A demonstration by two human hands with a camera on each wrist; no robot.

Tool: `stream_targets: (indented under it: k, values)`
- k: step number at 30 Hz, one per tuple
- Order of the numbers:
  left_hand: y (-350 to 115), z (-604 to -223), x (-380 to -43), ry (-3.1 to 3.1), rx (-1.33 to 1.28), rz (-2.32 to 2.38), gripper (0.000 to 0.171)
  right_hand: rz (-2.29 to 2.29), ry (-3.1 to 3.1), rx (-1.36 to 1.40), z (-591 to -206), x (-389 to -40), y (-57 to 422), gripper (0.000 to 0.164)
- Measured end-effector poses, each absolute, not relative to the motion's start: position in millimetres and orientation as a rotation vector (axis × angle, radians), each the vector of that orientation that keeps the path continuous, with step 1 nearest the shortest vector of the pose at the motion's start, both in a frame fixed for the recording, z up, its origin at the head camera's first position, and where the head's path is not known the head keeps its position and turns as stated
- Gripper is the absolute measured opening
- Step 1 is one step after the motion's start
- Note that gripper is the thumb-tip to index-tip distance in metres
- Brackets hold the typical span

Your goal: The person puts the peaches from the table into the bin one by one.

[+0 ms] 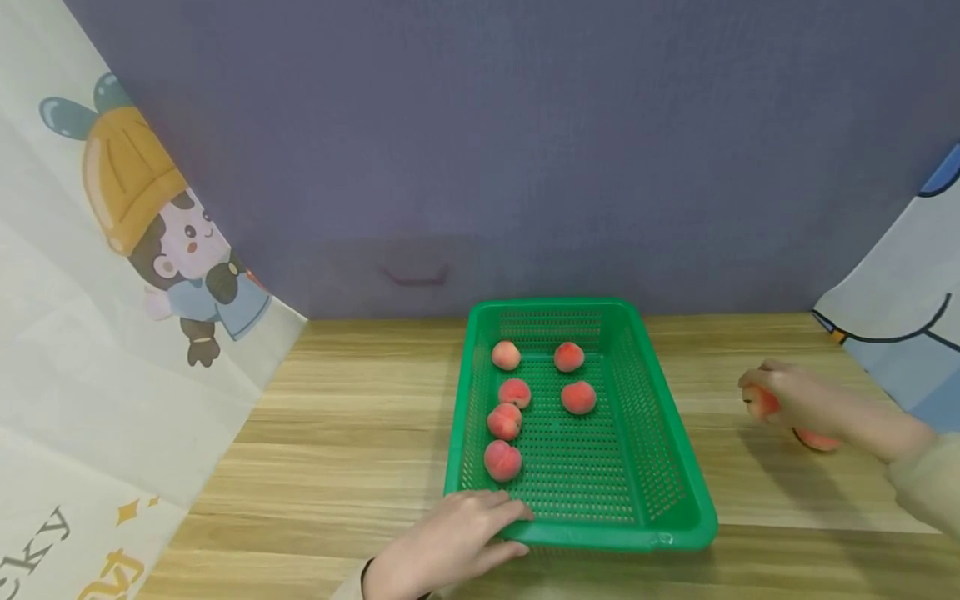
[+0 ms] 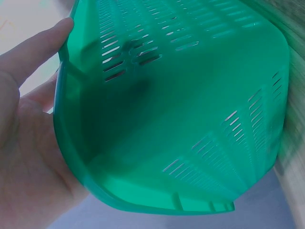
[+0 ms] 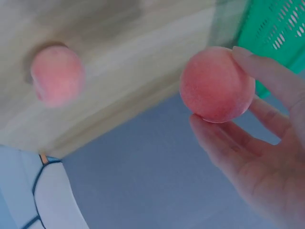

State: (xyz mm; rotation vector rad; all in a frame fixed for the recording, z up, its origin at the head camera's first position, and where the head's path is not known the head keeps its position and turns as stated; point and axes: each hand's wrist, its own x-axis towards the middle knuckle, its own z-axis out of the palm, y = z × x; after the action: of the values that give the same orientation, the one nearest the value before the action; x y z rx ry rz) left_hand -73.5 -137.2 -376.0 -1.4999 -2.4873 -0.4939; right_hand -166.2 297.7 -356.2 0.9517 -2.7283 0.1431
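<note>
A green plastic basket [image 1: 555, 533] with slotted walls stands on the wooden table, several pink-red peaches [image 1: 578, 397] lying in it. My left hand [image 1: 457, 533] grips its near rim at the left corner, fingers over the edge and thumb outside. In the left wrist view, the basket wall [image 2: 190, 109] fills most of the picture beside that hand [image 2: 38, 143]. To the right of the basket, my right hand [image 1: 795, 396] holds a peach [image 1: 761, 403] above the table. The right wrist view shows this peach [image 3: 217, 86] pinched between thumb and fingers. Another peach [image 1: 817, 440] lies on the table beneath that wrist.
Wooden tabletop [image 1: 337, 433] extends on both sides of the basket. A grey-blue panel [image 1: 525, 167] rises behind the table. Printed cartoon sheets flank it, one on the left [image 1: 75, 333] and one on the right [image 1: 892, 275].
</note>
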Motion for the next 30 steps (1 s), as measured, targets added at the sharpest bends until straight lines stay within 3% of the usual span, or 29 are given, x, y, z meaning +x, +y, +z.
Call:
stream_targets:
  k: [16,30]
  values:
    - [-137.2,-376.3,-73.7,-2.479,-1.494,-0.488,0.020,-0.001,-2.738,0.940,-311.1,-174.0,271.9,0.033]
    - [-136.8,-376.7,-73.4,-2.494,-1.490,-0.504,0.020,-0.020,-2.701,1.002,-295.0,-183.5,245.4,0.023]
